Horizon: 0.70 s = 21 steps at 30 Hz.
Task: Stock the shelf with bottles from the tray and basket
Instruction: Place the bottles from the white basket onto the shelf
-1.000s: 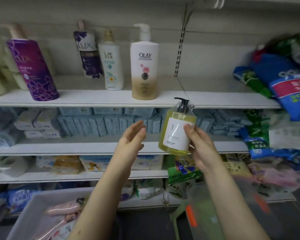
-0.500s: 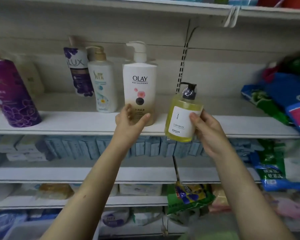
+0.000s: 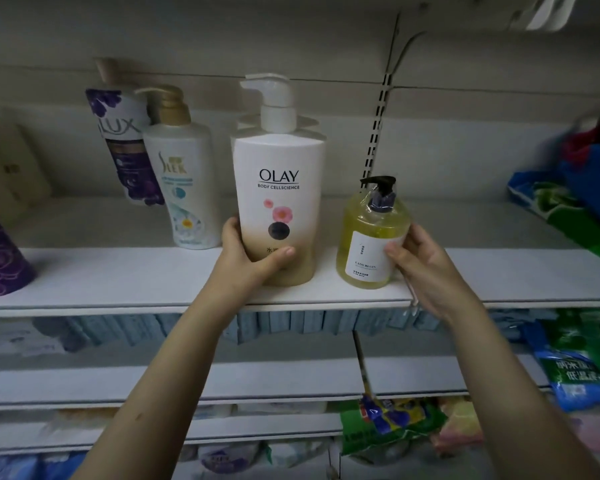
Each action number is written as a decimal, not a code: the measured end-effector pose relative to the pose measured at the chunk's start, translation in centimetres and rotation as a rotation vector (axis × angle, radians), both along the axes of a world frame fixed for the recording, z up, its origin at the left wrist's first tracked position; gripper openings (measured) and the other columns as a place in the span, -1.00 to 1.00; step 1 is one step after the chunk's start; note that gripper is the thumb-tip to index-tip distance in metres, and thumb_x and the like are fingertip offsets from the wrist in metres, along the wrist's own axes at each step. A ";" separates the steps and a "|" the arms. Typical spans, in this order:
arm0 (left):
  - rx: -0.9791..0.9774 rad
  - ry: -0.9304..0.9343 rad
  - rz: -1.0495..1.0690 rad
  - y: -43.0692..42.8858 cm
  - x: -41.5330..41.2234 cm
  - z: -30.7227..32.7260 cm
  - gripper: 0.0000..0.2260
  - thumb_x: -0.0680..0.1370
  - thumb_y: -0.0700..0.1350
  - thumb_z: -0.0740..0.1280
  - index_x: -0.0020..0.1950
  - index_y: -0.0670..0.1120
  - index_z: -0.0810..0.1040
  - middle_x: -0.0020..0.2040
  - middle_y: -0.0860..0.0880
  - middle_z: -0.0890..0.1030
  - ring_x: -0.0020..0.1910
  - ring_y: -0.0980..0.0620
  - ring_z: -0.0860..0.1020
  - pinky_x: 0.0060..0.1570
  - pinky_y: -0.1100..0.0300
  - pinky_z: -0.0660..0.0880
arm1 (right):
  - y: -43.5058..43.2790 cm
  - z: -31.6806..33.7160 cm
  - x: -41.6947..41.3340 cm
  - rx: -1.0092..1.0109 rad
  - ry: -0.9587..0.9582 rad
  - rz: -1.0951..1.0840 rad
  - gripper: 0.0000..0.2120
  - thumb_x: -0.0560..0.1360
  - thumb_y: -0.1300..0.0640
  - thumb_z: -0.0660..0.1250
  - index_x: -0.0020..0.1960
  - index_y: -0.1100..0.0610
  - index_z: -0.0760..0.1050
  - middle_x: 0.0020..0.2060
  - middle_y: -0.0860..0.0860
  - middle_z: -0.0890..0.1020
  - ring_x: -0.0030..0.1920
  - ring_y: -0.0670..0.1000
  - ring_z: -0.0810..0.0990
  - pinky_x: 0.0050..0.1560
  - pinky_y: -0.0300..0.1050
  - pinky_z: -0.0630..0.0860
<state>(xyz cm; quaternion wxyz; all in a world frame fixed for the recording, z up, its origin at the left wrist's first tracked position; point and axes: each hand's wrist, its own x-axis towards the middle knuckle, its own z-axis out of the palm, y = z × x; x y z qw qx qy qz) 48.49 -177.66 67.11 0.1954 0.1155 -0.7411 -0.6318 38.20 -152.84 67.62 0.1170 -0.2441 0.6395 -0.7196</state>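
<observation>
Yellow pump bottle (image 3: 364,237) stands upright near the front edge of the shelf (image 3: 118,275), just right of the Olay bottle (image 3: 279,188). I think its base is set down, but I can't be sure. Right hand (image 3: 426,265) grip holds it, thumb on the label. Left hand (image 3: 246,261) grip wraps the Olay bottle low. Toward the rear left I see a white Sleek bottle (image 3: 187,188) and a purple Lux bottle (image 3: 122,133).

Probably a shop: stocked shelves (image 3: 153,275) of branded toiletry bottles (image 3: 279,188).
</observation>
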 end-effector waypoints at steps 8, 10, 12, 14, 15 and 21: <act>-0.021 0.019 -0.029 0.3 0.3 -0.2 -0.40 0.44 -0.04 0.47 0.31 0.11 0.16 0.20 0.16 0.51 0.08 0.35 0.54 -0.03 0.37 0.52 | 0.0 -0.4 0.7 0.182 0.093 -0.048 -0.21 0.29 0.04 0.50 0.46 -0.09 0.28 0.27 -0.13 0.56 0.23 -0.11 0.57 0.18 -0.15 0.54; -0.027 0.027 -0.028 0.4 0.3 -0.2 -0.42 0.46 -0.06 0.46 0.31 0.10 0.17 0.20 0.16 0.51 0.10 0.33 0.54 0.00 0.35 0.52 | 0.0 -0.3 0.8 0.198 0.107 -0.053 -0.22 0.31 0.04 0.49 0.47 -0.10 0.25 0.28 -0.12 0.55 0.24 -0.11 0.56 0.19 -0.15 0.54; -0.022 0.031 -0.033 0.4 0.4 -0.2 -0.42 0.47 -0.06 0.45 0.33 0.10 0.17 0.20 0.17 0.51 0.11 0.32 0.54 0.01 0.35 0.52 | -0.1 -0.4 0.9 0.214 0.121 -0.047 -0.28 0.38 0.08 0.46 0.46 -0.14 0.24 0.27 -0.15 0.55 0.23 -0.14 0.56 0.20 -0.19 0.53; -0.018 0.029 -0.040 0.4 0.4 -0.2 -0.42 0.47 -0.05 0.45 0.33 0.10 0.17 0.20 0.17 0.52 0.11 0.33 0.54 0.02 0.33 0.51 | -0.1 -0.4 1.0 0.227 0.125 -0.032 -0.34 0.46 0.16 0.42 0.43 -0.21 0.23 0.27 -0.18 0.54 0.24 -0.16 0.54 0.21 -0.21 0.51; -0.019 0.027 -0.040 0.4 0.5 -0.2 -0.42 0.47 -0.05 0.45 0.33 0.10 0.16 0.20 0.17 0.52 0.10 0.34 0.54 0.03 0.33 0.51 | -0.2 -0.4 1.0 0.233 0.123 -0.024 -0.36 0.49 0.19 0.40 0.41 -0.23 0.21 0.27 -0.19 0.54 0.25 -0.17 0.54 0.22 -0.23 0.49; -0.046 0.005 -0.005 0.9 1.0 0.2 -0.37 0.47 -0.02 0.46 0.38 0.04 0.15 0.22 0.13 0.50 0.18 0.22 0.51 0.14 0.22 0.50 | -0.3 0.5 1.2 0.280 0.115 -0.002 -0.30 0.51 0.18 0.40 0.52 -0.12 0.14 0.31 -0.17 0.51 0.27 -0.18 0.52 0.29 -0.19 0.47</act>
